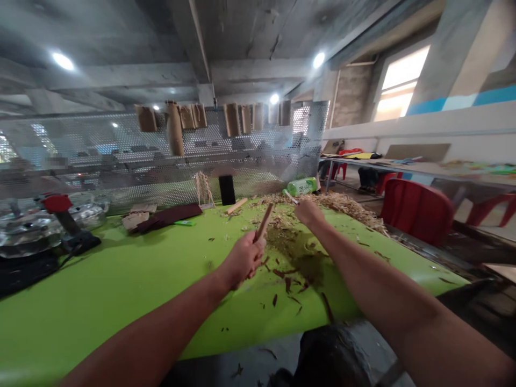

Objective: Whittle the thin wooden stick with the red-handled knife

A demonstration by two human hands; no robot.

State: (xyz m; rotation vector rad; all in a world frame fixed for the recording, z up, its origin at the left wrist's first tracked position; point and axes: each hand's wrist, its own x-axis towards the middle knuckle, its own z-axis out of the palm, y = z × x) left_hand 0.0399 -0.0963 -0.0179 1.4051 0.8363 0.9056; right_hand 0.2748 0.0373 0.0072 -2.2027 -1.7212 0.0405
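The left hand (pixel 244 259) is closed in a fist around the lower end of a flat wooden stick (pixel 263 223), whose upper end rises out of the fist and leans toward 1 o'clock. The right hand (pixel 308 213) is also curled shut, with its fingers wrapped around a small knife (pixel 291 197). The knife's grip is mostly hidden, and its narrow tip shows beyond the fist, pointing toward 10 o'clock.

Seen from the right hand, the top of the stick lies at about 9 o'clock, just a short way off, with a narrow gap between stick and blade. The stick's long axis runs roughly across the knife's line rather than along it. The left hand is the nearer one, since it holds the stick, while the right hand stands apart from it.

Both hands hover above a bright green surface (pixel 121 290). Dark curled shavings (pixel 288 280) lie scattered below them, and a heap of pale wood shavings (pixel 334 205) spreads from 12 to 2 o'clock beyond the right hand. A green plastic bottle (pixel 302 186) lies on its side behind that hand. Farther toward 11 o'clock, a short wooden piece (pixel 236 206) rests on the surface beside a black upright block (pixel 227 190).
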